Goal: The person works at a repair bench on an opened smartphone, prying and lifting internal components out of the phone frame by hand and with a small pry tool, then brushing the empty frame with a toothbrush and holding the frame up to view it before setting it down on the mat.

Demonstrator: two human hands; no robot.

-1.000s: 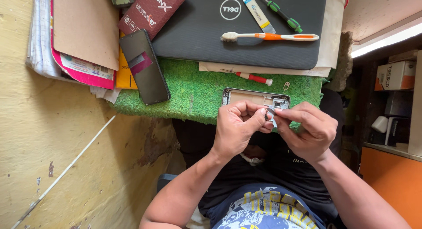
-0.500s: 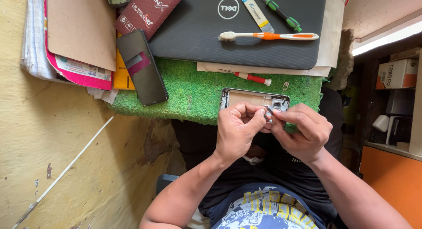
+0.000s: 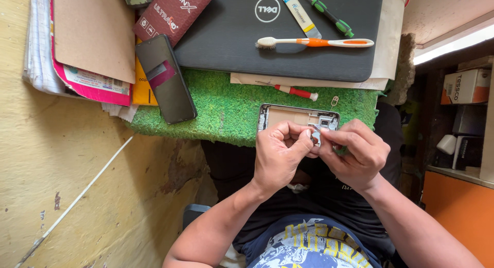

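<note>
Pinched between both hands, left hand (image 3: 280,154) and right hand (image 3: 355,154), a tiny metallic part (image 3: 315,139) sits just over the opened phone frame (image 3: 296,115) on the green turf mat (image 3: 226,100). Any slip could drop it into the turf fibres, where it might be lost.

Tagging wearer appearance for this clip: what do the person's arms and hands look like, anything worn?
Both forearms are bare, no sleeves reaching them. Left hand and right hand wear no gloves; no rings, watch or bands visible. Fingers have short nails. Torso shows a dark T-shirt with a yellow and white print.
</note>
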